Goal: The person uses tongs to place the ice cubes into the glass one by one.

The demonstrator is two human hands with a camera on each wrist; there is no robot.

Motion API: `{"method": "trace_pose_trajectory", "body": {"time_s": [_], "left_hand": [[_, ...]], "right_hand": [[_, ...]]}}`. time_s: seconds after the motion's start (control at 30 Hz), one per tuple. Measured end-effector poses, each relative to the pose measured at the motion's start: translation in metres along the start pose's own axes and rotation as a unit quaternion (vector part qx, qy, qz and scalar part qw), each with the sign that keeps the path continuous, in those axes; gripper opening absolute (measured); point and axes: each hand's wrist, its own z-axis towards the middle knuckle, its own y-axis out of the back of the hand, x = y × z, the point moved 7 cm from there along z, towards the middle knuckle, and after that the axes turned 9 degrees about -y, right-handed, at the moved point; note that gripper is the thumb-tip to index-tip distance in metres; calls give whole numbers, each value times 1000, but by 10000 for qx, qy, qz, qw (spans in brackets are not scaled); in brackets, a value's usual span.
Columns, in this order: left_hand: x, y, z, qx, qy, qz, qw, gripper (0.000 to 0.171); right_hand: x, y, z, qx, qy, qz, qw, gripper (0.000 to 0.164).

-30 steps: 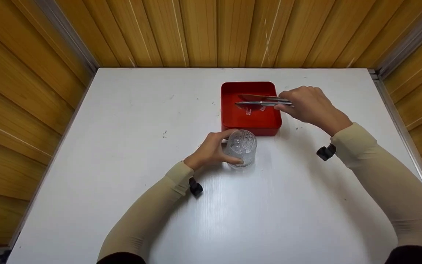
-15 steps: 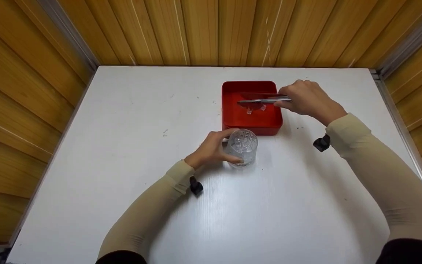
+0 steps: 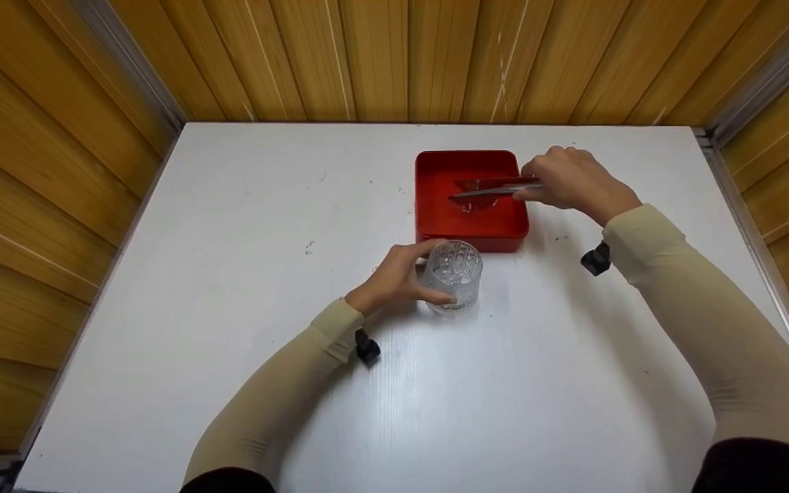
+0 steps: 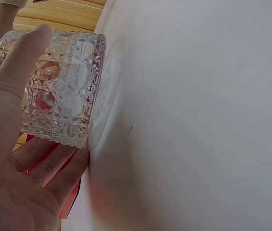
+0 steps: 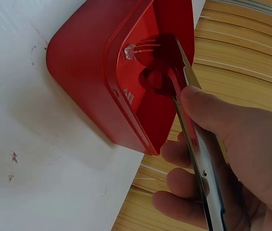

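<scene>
My left hand [image 3: 394,277] holds a clear cut-pattern glass [image 3: 455,272] upright on the white table, thumb on the near side and fingers on the far side. In the left wrist view the thumb lies across the glass's studded wall [image 4: 66,86]. My right hand [image 3: 569,179] grips metal tongs [image 3: 497,189], their two arms apart and reaching over the red square box [image 3: 473,244]. Two small clear pieces like ice cubes lie inside; the right wrist view shows one clear cube [image 5: 130,52] near the fork-like tip of the tongs [image 5: 208,173].
The box stands just beyond the glass on the white table [image 3: 244,287]. Wood-patterned panels [image 3: 374,61] rise behind the table and at both sides. Black wrist cameras hang under both sleeves.
My right hand has shifted slightly away from me, and the tongs have turned and dipped toward the clear pieces, their tips moving slightly right. My left hand and the glass stay put.
</scene>
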Motion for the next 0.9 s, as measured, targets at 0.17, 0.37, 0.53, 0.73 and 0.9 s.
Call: {"method": "trace_pose_trajectory", "body": {"time_s": [0.17,0.37,0.53,0.73,0.9], "left_hand": [[1,0,0,13,48,3,10000,90],[1,0,1,8,15,10,10000,90],[1,-1,1,-2,12,18,10000,90],[1,0,0,-8,17,88,10000,90],[2,-1,0,25,19,73,10000,90]], "right_hand": [[-3,-2,3,56,-16,-5,10000,25],[-7,-5,5,102,-79,47,9999,24],[-9,-6,8,140,-106,15,9998,23],[-8,-4,11,25,-106,-79,9999,22],[-6,-6,12,158,-205,-11,9997,24]]}}
